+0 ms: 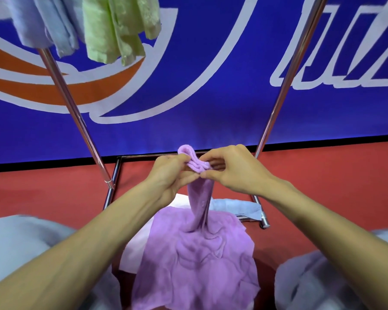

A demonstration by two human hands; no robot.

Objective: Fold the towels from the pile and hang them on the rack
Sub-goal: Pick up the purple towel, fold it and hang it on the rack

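A purple towel (197,260) hangs from both my hands at the middle of the view, its lower part spread over the pile below. My left hand (170,173) pinches the bunched top edge from the left. My right hand (231,168) pinches the same edge from the right, fingertips close to the left hand's. The metal rack (72,101) stands just beyond, its two slanted poles on either side of my hands. A blue towel (45,25) and a green towel (117,30) hang from it at the upper left.
Under the purple towel lie a white towel (134,249) and a pale blue towel (238,206) on the red floor (43,193). The rack's base bars (264,222) rest by the pile. A blue banner wall (211,97) stands behind. My knees in pale trousers (20,240) flank the pile.
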